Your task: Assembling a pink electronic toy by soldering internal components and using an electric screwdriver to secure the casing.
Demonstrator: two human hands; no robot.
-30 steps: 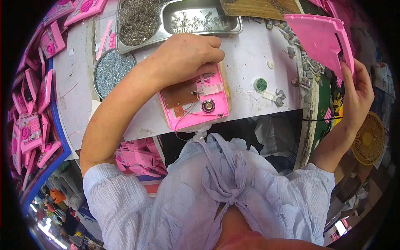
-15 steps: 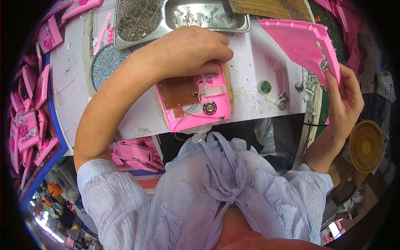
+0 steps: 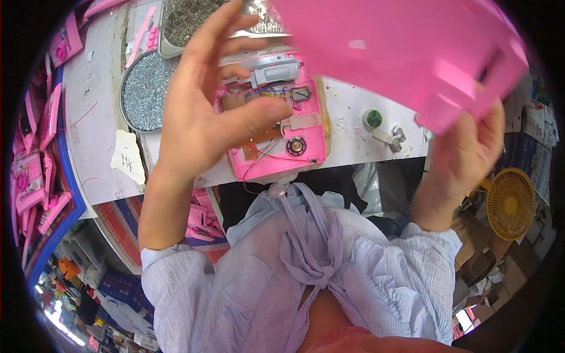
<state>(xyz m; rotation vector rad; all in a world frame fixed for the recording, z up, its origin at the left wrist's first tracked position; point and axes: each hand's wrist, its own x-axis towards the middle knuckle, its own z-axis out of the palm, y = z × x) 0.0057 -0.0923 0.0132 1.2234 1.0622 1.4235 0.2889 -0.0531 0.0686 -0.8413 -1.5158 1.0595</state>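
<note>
My right hand (image 3: 465,153) grips a large pink plastic cover (image 3: 388,53) by its lower right corner, holding it raised over the right side of the table. The cover is smeared by motion. My left hand (image 3: 203,112) is spread with nothing in it, above the left part of an open pink toy housing (image 3: 276,167). Inside that housing are a brown circuit board (image 3: 259,147), a small round speaker (image 3: 296,146), thin wires and a grey plastic part (image 3: 276,73) near the far edge. My left hand hides part of the housing's left side.
A round bowl of small screws (image 3: 144,97) stands left of the housing. Behind it is a metal tray (image 3: 168,52) with springs. Pink toy parts (image 3: 32,176) pile up at the far left. A green-topped round piece (image 3: 372,119) lies to the right; a yellow fan (image 3: 511,205) stands beyond.
My left hand has drawn back from the housing's far edge and spread its fingers, uncovering the grey part. My right hand has brought the pink cover leftward and turned it.
</note>
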